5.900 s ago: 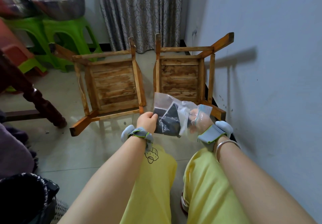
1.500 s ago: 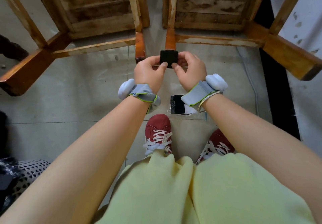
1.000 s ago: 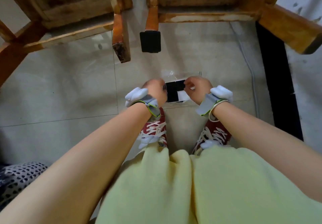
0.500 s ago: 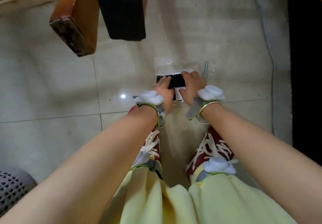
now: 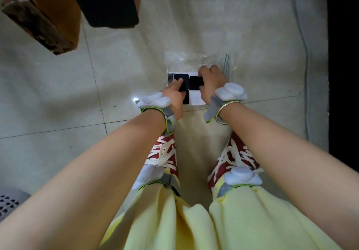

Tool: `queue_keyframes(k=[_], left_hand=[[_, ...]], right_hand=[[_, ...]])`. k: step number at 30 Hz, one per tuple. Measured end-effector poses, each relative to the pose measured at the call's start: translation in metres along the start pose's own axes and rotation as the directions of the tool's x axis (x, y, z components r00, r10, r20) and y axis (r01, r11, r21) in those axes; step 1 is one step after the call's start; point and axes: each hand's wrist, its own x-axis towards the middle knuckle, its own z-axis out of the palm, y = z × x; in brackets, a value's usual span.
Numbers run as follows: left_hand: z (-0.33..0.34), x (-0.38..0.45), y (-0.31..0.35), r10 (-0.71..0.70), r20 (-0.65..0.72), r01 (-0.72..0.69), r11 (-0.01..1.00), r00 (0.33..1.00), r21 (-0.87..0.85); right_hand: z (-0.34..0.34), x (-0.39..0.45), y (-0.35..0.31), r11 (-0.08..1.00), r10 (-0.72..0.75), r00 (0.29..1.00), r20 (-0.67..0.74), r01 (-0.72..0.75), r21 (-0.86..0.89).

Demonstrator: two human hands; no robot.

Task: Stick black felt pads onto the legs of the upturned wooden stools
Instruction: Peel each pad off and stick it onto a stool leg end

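A white backing sheet (image 5: 196, 99) with black felt pads lies on the tiled floor, half on a clear plastic bag (image 5: 186, 60). My left hand (image 5: 174, 93) pins the sheet down, fingers across one black pad (image 5: 181, 77). My right hand (image 5: 212, 81) pinches the neighbouring black felt pad (image 5: 194, 83) at its edge. Two stool legs hang into the top left. One leg's end (image 5: 37, 21) is bare, worn wood. The other leg's end carries a black felt pad (image 5: 108, 2).
My red shoes (image 5: 165, 152) stand just behind the sheet. A grey cable (image 5: 305, 59) runs along the floor at the right, beside a black strip (image 5: 343, 55) along the wall. A perforated grey basket (image 5: 8, 204) sits at the bottom left.
After pressing a pad onto the right stool's leg, both hands dropped to the sheet on the floor. My view has leaned closer, and my right hand now pinches a pad's edge.
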Motion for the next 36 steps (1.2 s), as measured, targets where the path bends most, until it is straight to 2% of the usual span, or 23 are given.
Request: queue_keyframes(k=[3, 6, 9, 10, 12, 14, 15, 18, 22, 24, 26, 28, 30, 33, 36], left_hand=[[-0.001, 0.000, 0.002, -0.005, 0.018, 0.005, 1.000, 1.000, 0.010], [-0.001, -0.001, 0.004, -0.023, 0.040, 0.019, 0.995, 0.999, 0.099], [-0.009, 0.000, 0.011, -0.068, 0.078, 0.057, 0.988, 0.995, 0.142], [-0.013, 0.000, 0.018, -0.063, 0.020, 0.060, 0.991, 0.998, 0.119], [-0.022, -0.001, 0.034, -0.026, -0.202, 0.022, 1.000, 0.979, -0.020], [-0.036, -0.002, 0.062, 0.011, -0.391, -0.111, 0.966, 0.920, -0.234], [-0.043, -0.002, 0.077, 0.020, -0.436, -0.182, 0.925, 0.899, -0.334], [-0.066, -0.004, 0.116, 0.051, -0.487, -0.321, 0.811, 0.872, -0.489], [-0.090, -0.008, 0.172, 0.180, -0.504, -0.454, 0.739, 0.845, -0.498], [-0.098, -0.014, 0.192, 0.229, -0.530, -0.515, 0.704, 0.816, -0.489], [-0.103, -0.016, 0.225, 0.247, -0.528, -0.557, 0.595, 0.813, -0.580], [-0.102, -0.017, 0.245, 0.243, -0.546, -0.581, 0.531, 0.802, -0.617], [-0.094, -0.019, 0.258, 0.257, -0.581, -0.616, 0.529, 0.772, -0.584], [-0.083, -0.025, 0.264, 0.234, -0.626, -0.648, 0.485, 0.744, -0.587], [-0.080, -0.027, 0.269, 0.209, -0.670, -0.674, 0.470, 0.713, -0.570]], right_hand=[[0.002, -0.003, -0.001, 0.996, -0.014, 0.998, -0.067, 0.020, 0.084], [0.000, -0.009, 0.004, 0.971, 0.034, 0.997, -0.066, -0.018, 0.237], [-0.012, -0.019, 0.011, 0.868, 0.153, 0.984, -0.088, -0.091, 0.488], [-0.021, -0.022, 0.014, 0.826, 0.188, 0.976, -0.108, -0.098, 0.555], [-0.042, -0.027, 0.018, 0.733, 0.256, 0.954, -0.153, -0.089, 0.674], [-0.066, -0.033, 0.025, 0.646, 0.310, 0.926, -0.214, -0.041, 0.762], [-0.077, -0.037, 0.027, 0.617, 0.321, 0.914, -0.247, -0.004, 0.787], [-0.108, -0.050, 0.030, 0.588, 0.343, 0.861, -0.375, 0.114, 0.801], [-0.153, -0.084, 0.053, 0.592, 0.392, 0.722, -0.570, 0.276, 0.757], [-0.161, -0.095, 0.058, 0.591, 0.401, 0.697, -0.595, 0.300, 0.749], [-0.173, -0.110, 0.071, 0.559, 0.451, 0.651, -0.610, 0.326, 0.762], [-0.176, -0.120, 0.078, 0.567, 0.476, 0.624, -0.620, 0.321, 0.758], [-0.179, -0.129, 0.082, 0.599, 0.478, 0.580, -0.659, 0.333, 0.728], [-0.182, -0.137, 0.088, 0.583, 0.499, 0.511, -0.700, 0.399, 0.707], [-0.189, -0.134, 0.091, 0.594, 0.533, 0.457, -0.712, 0.397, 0.700]])
